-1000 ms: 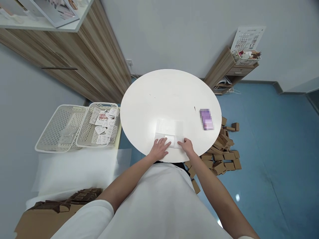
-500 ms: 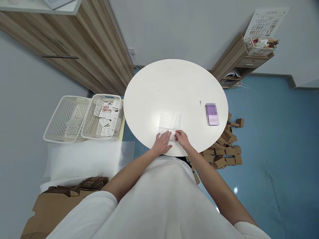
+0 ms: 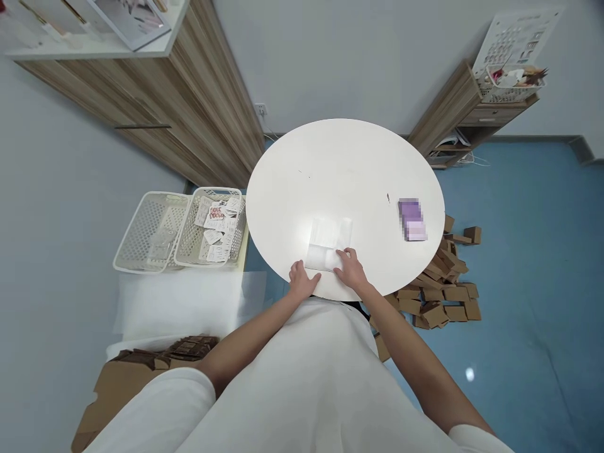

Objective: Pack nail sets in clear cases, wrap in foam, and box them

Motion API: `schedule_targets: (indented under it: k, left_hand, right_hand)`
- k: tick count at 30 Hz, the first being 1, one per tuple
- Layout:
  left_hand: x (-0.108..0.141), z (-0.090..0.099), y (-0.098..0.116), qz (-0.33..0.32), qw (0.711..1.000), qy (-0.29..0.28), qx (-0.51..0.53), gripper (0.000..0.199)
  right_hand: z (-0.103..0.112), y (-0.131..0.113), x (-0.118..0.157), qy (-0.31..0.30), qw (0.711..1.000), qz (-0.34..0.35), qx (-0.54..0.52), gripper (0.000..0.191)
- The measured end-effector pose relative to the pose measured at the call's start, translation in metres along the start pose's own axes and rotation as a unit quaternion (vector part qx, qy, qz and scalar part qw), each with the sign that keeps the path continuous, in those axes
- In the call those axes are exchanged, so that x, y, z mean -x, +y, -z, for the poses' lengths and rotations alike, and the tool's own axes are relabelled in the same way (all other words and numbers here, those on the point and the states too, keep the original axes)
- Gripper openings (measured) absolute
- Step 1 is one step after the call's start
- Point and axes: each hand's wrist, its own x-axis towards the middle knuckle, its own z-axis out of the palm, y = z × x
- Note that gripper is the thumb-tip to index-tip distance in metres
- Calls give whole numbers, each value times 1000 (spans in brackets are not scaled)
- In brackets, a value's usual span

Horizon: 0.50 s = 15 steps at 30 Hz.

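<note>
A thin, translucent white sheet [image 3: 322,234] lies folded near the close edge of the round white table [image 3: 340,163], with a whiter patch [image 3: 332,260] on its lower right part. My left hand [image 3: 303,280] rests at the sheet's lower left corner, thumb and fingers spread apart. At the lower right, my right hand [image 3: 351,270] has its fingers bent over the folded edge, with the thumb below; it appears to grip the sheet there. What lies under those fingers is hidden.
Two white plastic baskets [image 3: 210,228] stand at the left, the nearer one holding printed cards. A purple blurred item [image 3: 412,219] lies on the table's right side. Many small brown boxes [image 3: 446,292] are piled on the floor at right. White sheets [image 3: 184,302] and flattened cardboard [image 3: 127,384] are at lower left.
My left hand has moved left off the sheet's middle to its corner, its fingers spreading. My right hand has gone from a pinch to bent fingers over the edge. The view has shifted slightly.
</note>
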Motion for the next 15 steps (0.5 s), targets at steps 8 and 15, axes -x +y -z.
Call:
schedule_targets:
  k: [8,15]
  left_hand:
    - [-19,4,-5,179,930,19,321,72]
    - [-25,17,-4,108,932,-88,335,25]
  right_hand:
    - [-16,-4,10,-13,998,25,-52,57]
    - [-10,-2,9,-28,998,36,-48,57]
